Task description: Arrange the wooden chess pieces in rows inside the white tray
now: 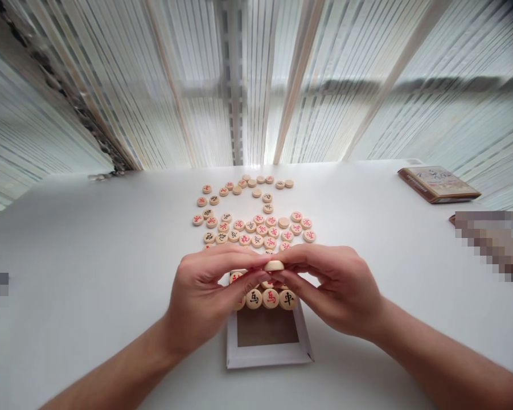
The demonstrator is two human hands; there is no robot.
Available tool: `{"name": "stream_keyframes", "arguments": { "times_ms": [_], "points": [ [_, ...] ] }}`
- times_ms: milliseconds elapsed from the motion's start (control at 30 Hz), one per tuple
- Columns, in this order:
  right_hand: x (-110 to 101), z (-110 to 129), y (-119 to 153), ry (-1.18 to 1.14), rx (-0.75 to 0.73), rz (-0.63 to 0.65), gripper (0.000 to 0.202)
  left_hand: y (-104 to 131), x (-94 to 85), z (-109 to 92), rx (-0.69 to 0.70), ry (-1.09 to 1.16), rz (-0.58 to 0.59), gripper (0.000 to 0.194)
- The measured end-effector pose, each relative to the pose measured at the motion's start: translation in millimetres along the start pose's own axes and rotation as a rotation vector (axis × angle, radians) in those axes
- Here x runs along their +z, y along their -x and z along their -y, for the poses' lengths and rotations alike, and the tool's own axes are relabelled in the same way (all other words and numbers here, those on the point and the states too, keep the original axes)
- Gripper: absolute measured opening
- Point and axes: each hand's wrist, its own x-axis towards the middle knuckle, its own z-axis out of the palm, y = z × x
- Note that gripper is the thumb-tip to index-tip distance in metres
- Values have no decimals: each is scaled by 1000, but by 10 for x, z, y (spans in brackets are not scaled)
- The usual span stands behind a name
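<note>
A round wooden game piece (274,266) is pinched between the fingertips of my left hand (216,285) and my right hand (331,285). It is tilted, with its pale side edge toward me, and its marked face is hidden. Right below my hands lies a shallow white box (270,357) with a brown bottom. Rows of pieces fill its far part; the nearest row shows a black-marked piece (253,299), a red-marked piece (270,298) and another black-marked piece (287,299). My fingers partly cover the row behind.
Many loose pieces (270,242) with red or black characters, some blank side up, are spread beyond the box on the white table (89,250). A flat decorated box (439,183) lies at the far right, near a partly blurred-out object (493,242). Striped curtains hang behind the table.
</note>
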Motion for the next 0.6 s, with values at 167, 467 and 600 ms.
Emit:
{"name": "stream_keyframes", "arguments": {
  "times_ms": [167,467,600],
  "points": [
    [11,-32,-41,145,-210,-74,25,25,-14,44,92,-49,-13,43],
    [26,7,-46,137,-197,-175,26,37,-6,4,85,-98,-40,40],
    [42,-17,-22,63,-133,-178,36,29,9,-5,29,-59,-59,38]
  ]
}}
